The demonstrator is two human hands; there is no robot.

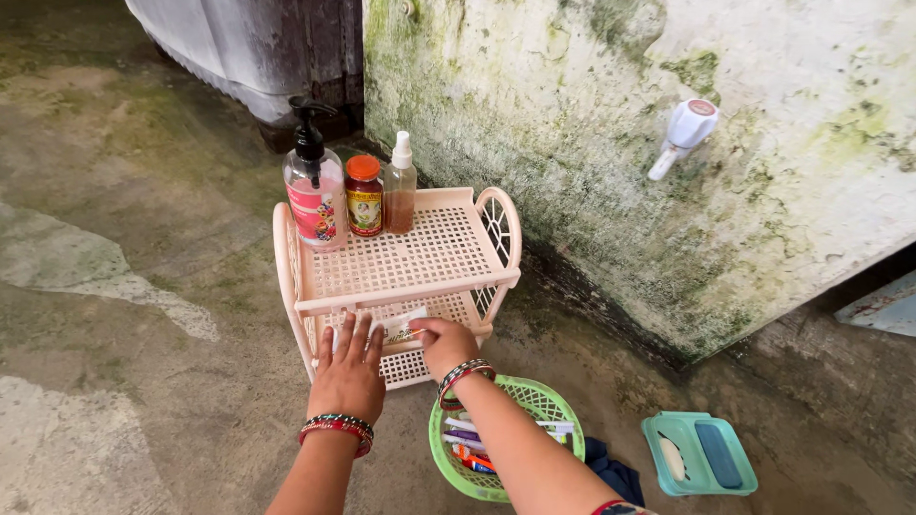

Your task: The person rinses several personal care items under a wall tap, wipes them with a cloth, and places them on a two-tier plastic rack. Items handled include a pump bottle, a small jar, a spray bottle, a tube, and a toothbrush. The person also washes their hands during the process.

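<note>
A pale pink plastic two-tier rack (448, 277) stands on the concrete floor by a mossy wall. My left hand (348, 367) rests flat, fingers spread, on the front of the lower shelf. My right hand (447, 343) is closed on a small white packet (403, 329) lying on that lower shelf. On the top shelf's back left corner stand a pink pump bottle (315, 195), a small orange-capped jar (364, 195) and a brown spray bottle (401, 191). Both wrists wear bangles.
A green round basket (549, 405) with tubes and toothbrushes sits under my right forearm. A teal soap dish (701, 456) with soap lies at the right. A white tap (682, 133) juts from the wall. A dark cloth (611, 469) lies by the basket.
</note>
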